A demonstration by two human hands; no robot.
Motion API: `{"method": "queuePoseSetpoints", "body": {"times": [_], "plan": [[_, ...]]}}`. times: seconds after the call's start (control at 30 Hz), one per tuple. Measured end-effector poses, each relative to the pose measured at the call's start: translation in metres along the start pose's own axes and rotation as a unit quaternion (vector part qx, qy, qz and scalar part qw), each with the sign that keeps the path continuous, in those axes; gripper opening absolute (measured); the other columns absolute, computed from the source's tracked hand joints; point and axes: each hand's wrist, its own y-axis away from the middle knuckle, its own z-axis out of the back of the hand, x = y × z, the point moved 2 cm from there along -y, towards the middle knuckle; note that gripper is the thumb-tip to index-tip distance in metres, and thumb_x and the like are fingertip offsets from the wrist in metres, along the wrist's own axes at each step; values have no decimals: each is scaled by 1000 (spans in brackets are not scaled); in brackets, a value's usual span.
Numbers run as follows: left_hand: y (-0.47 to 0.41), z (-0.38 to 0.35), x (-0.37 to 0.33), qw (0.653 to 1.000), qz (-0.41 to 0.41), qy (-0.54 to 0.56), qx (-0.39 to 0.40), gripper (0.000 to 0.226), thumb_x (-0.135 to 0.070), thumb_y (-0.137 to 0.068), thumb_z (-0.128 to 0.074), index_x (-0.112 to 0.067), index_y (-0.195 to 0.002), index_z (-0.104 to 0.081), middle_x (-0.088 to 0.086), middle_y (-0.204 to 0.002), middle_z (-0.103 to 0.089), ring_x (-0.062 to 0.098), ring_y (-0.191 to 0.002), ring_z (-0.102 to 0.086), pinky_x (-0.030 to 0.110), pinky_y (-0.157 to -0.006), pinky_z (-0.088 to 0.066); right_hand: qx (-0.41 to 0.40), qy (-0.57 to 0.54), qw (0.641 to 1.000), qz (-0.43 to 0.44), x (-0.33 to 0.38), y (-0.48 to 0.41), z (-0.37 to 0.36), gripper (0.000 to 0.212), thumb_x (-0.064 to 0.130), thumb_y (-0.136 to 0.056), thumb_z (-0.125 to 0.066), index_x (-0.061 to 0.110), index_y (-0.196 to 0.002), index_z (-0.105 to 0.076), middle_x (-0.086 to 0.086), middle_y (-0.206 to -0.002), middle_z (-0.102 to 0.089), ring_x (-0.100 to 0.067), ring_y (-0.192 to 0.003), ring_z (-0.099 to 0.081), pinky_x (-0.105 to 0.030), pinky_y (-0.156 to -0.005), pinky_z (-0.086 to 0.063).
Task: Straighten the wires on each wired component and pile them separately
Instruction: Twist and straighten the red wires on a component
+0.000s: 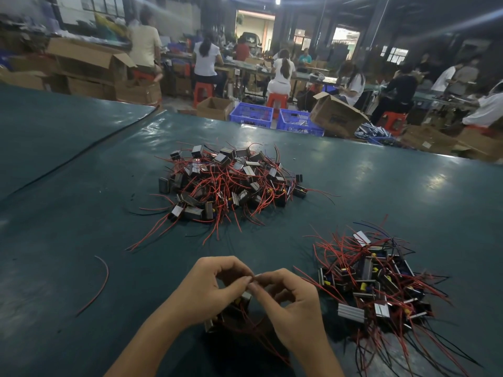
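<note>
A small black wired component with red leads is held low over the green table between both hands. My left hand grips its body from the left. My right hand pinches at its top, fingertips meeting those of the left. Its red wires trail down toward me under my wrists. A big tangled pile of components lies at mid table. A second pile sits right of my right hand, its wires fanning out toward me.
A loose red wire curves on the green table at the left. Beyond the table's far edge stand blue crates, cardboard boxes and several seated workers on red stools.
</note>
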Motion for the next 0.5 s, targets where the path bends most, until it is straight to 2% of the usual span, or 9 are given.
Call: {"method": "queuePoseSetpoints", "body": {"times": [0.13,0.2,0.33,0.4,0.5], "plan": [[1,3,2,1000,10,-21,1,22,-8,-84,-69,-28,-78,-73,-8,-72,-70,9,-69,-66,20,-65,-51,-16,-22,999,-19,1,1,0,18,30,-75,-77,29,-91,-71,11,-79,-71,-7,-65,-64,-14,-57,-47],[1,3,3,1000,20,-21,-2,22,-10,-83,-68,-31,-76,-72,-8,-71,-70,10,-65,-63,25,-62,-51,-8,-12,1000,-11,1,1,0,18,27,-75,-78,27,-92,-72,12,-79,-71,-7,-66,-65,-13,-58,-46],[2,4,1,999,28,-15,17,15,-17,-79,-66,-30,-77,-72,-4,-70,-70,27,-62,-61,35,-59,-49,6,31,999,23,-1,0,-1,9,18,-78,-80,18,-85,-75,12,-72,-68,-6,-64,-64,-11,-57,-43],[2,5,1,999,32,-14,24,12,-20,-78,-66,-30,-77,-72,-3,-69,-69,28,-62,-60,36,-58,-49,11,47,998,28,-4,-1,-2,7,14,-78,-80,19,-82,-75,11,-70,-66,-6,-63,-63,-12,-56,-43],[3,5,1,999,30,-12,39,8,-24,-77,-66,-30,-77,-71,-4,-69,-69,24,-59,-58,37,-58,-48,13,56,998,24,-6,-1,-2,7,21,-80,-78,23,-76,-72,13,-68,-65,-5,-60,-60,-11,-55,-41]]}}
